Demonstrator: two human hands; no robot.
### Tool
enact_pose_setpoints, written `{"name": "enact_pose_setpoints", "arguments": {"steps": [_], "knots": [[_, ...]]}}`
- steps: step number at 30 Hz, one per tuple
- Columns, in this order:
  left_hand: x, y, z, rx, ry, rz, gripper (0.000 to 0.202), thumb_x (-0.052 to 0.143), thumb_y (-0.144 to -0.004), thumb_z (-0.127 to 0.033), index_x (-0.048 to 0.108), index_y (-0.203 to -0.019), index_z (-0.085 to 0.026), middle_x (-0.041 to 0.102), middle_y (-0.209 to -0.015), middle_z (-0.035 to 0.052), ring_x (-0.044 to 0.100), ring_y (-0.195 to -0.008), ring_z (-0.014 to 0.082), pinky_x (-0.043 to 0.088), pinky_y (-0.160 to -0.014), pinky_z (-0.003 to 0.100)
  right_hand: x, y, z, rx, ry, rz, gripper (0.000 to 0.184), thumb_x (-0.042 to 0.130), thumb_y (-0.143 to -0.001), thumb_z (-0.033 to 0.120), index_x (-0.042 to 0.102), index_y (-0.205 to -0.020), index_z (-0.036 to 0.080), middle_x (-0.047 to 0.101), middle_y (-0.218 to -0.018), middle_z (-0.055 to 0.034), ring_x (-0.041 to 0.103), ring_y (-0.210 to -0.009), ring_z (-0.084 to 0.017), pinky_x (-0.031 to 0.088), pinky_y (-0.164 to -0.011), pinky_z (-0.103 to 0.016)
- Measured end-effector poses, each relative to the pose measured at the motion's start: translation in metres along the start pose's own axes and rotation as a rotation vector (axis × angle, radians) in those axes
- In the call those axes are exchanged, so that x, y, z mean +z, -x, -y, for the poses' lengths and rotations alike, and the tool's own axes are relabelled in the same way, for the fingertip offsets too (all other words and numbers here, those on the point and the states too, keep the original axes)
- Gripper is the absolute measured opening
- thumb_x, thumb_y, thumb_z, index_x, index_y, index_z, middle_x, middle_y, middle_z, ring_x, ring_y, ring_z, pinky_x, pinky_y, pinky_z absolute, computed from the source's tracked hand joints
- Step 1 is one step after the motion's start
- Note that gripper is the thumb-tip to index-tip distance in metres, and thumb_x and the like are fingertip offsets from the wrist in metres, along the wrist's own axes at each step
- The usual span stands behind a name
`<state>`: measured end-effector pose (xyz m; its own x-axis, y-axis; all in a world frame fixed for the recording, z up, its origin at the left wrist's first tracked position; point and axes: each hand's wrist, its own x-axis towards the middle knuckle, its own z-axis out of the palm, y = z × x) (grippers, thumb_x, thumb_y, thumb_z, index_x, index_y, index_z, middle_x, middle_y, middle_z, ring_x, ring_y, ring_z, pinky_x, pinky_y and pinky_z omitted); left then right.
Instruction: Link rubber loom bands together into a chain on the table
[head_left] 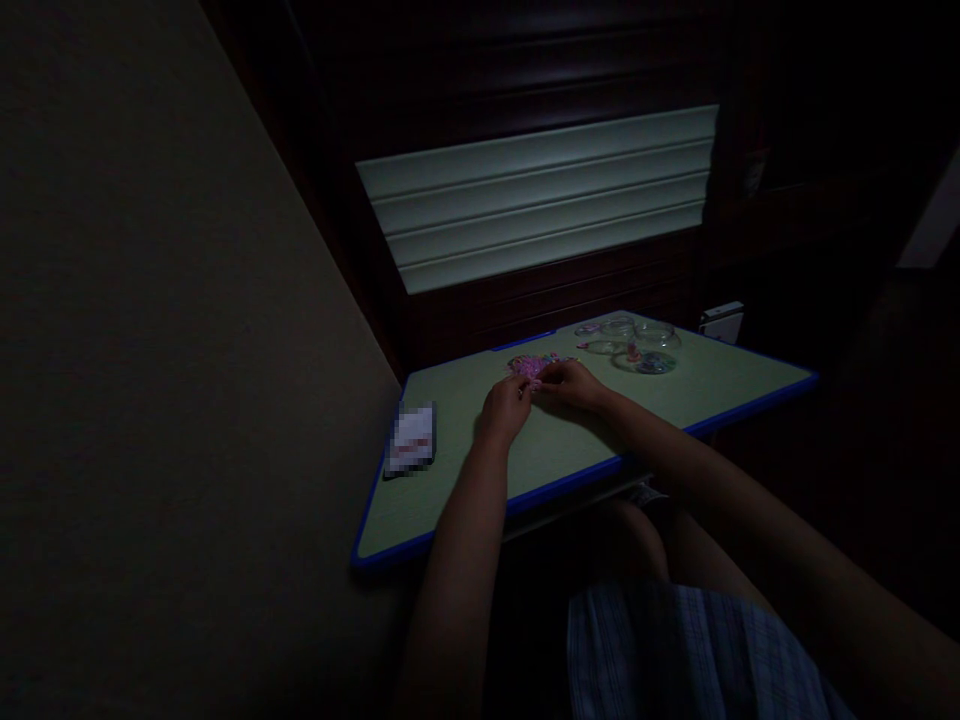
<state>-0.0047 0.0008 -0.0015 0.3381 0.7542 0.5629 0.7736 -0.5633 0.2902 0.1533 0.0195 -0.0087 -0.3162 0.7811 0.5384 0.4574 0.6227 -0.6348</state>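
Observation:
A small pile of pink and purple bits [531,366] lies on a pale green table with a blue rim [465,528]. My left hand [504,410] rests just in front of the pile, its fingers curled and pinched at the pile's near edge. My right hand [570,383] meets it from the right, fingers pressed together on the same pink bits. What exactly each pinch holds is too small and dark to make out.
Several clear shallow dishes [630,345] sit at the table's far right, one with coloured bits in it. A small white card or packet [412,438] lies near the left edge. A wall runs along the left; a slatted shutter [540,195] is behind. The room is dim.

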Motion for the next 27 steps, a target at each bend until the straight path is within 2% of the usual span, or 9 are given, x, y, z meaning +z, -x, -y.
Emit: {"name": "enact_pose_setpoints", "arguments": {"steps": [4, 11, 15, 18, 22, 27], "knots": [[-0.003, 0.0, -0.001, -0.011, -0.021, 0.023, 0.022, 0.044, -0.081, -0.029, 0.061, -0.09, -0.018, 0.063, -0.09, 0.0072, 0.056, -0.08, 0.0135, 0.04, -0.072, 0.023, -0.001, 0.0, 0.001, 0.019, -0.018, 0.016, 0.038, 0.052, -0.069, 0.044, 0.065, -0.076, 0.009, 0.057, -0.06, -0.0012, 0.045, -0.053, -0.009, 0.031, -0.049, -0.019], [-0.007, 0.001, -0.006, 0.045, -0.084, 0.016, 0.02, 0.043, -0.081, -0.026, 0.06, -0.088, -0.017, 0.062, -0.088, 0.0069, 0.055, -0.079, 0.0136, 0.039, -0.072, 0.023, 0.0, -0.001, -0.001, 0.034, 0.016, -0.014, 0.031, 0.055, -0.069, 0.038, 0.066, -0.077, 0.01, 0.062, -0.066, -0.0032, 0.051, -0.058, -0.011, 0.036, -0.055, -0.02], [-0.008, 0.001, -0.008, 0.05, -0.112, 0.009, 0.019, 0.043, -0.081, -0.023, 0.06, -0.088, -0.017, 0.062, -0.089, 0.0064, 0.054, -0.081, 0.0137, 0.038, -0.073, 0.023, -0.001, -0.001, 0.0, 0.061, -0.003, -0.046, 0.024, 0.057, -0.067, 0.026, 0.064, -0.083, 0.011, 0.063, -0.074, -0.0052, 0.053, -0.064, -0.011, 0.04, -0.06, -0.021], [-0.009, 0.001, -0.009, 0.052, -0.124, -0.007, 0.017, 0.043, -0.08, -0.021, 0.059, -0.086, -0.017, 0.061, -0.088, 0.0059, 0.054, -0.081, 0.0136, 0.038, -0.073, 0.024, -0.002, -0.002, -0.003, 0.101, -0.007, -0.107, 0.029, 0.057, -0.065, 0.019, 0.062, -0.092, 0.01, 0.063, -0.078, -0.0063, 0.054, -0.066, -0.012, 0.041, -0.063, -0.022], [-0.01, 0.001, -0.01, 0.054, -0.132, 0.0, 0.016, 0.044, -0.079, -0.019, 0.058, -0.084, -0.017, 0.061, -0.087, 0.0059, 0.054, -0.08, 0.0134, 0.039, -0.072, 0.023, -0.002, -0.005, -0.009, 0.121, -0.029, -0.175, 0.026, 0.052, -0.071, 0.025, 0.061, -0.091, 0.01, 0.063, -0.08, -0.0067, 0.054, -0.068, -0.012, 0.04, -0.063, -0.022], [-0.011, 0.002, -0.011, 0.04, -0.149, 0.04, 0.017, 0.045, -0.079, -0.017, 0.058, -0.088, -0.018, 0.061, -0.091, 0.0058, 0.054, -0.083, 0.0138, 0.039, -0.074, 0.024, -0.001, -0.005, -0.01, 0.085, 0.029, -0.139, 0.034, 0.043, -0.077, 0.038, 0.063, -0.075, 0.01, 0.059, -0.066, -0.0031, 0.05, -0.062, -0.011, 0.037, -0.059, -0.02]]}}
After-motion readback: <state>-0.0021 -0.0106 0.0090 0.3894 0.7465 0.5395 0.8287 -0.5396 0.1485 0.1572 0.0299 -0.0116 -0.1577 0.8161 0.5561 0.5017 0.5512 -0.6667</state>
